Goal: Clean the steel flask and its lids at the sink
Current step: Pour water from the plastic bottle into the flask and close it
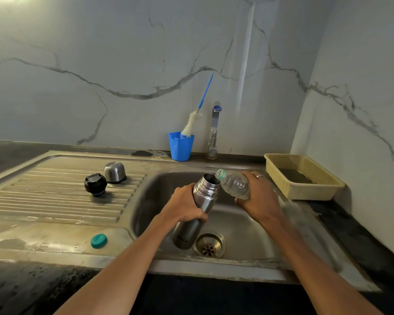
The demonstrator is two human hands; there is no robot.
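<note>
Desk [21, 283]: dark stone top, wet-speckled at 7 o'clock, carrying the sink unit along a marble-veined wall.
Sink [248, 235]: steel basin at centre, with its drain [209, 244] at 6 o'clock of the basin.
Draining board [55, 196]: ribbed steel, at 9 o'clock of the basin.
Basket [305, 176]: cream plastic mesh, on the desk at 3 o'clock, near the corner of the wall.
Steel flask [197, 212]: over the basin, tilted, open mouth up toward 1 o'clock, base low near the drain.
Left hand [184, 204]: its grip is wrapped round the flask's middle.
Plastic bottle [234, 184]: clear, uncapped, tilted, neck toward 10 o'clock and just beside the flask's mouth.
Right hand [259, 198]: its grip is closed round the bottle's body; a ring shows on one finger.
Tap [214, 130]: chrome, upright at 12 o'clock behind the basin.
Blue cup [180, 146]: just left of the tap, holding a bottle brush [191, 126] that leans toward 1 o'clock.
Steel cup lid [115, 172]: mouth down on the draining board, at 10 o'clock.
Black stopper lid [95, 184]: just beside the steel one, nearer the viewer.
Teal cap [98, 241]: on the sink's front rim at 8 o'clock.
</note>
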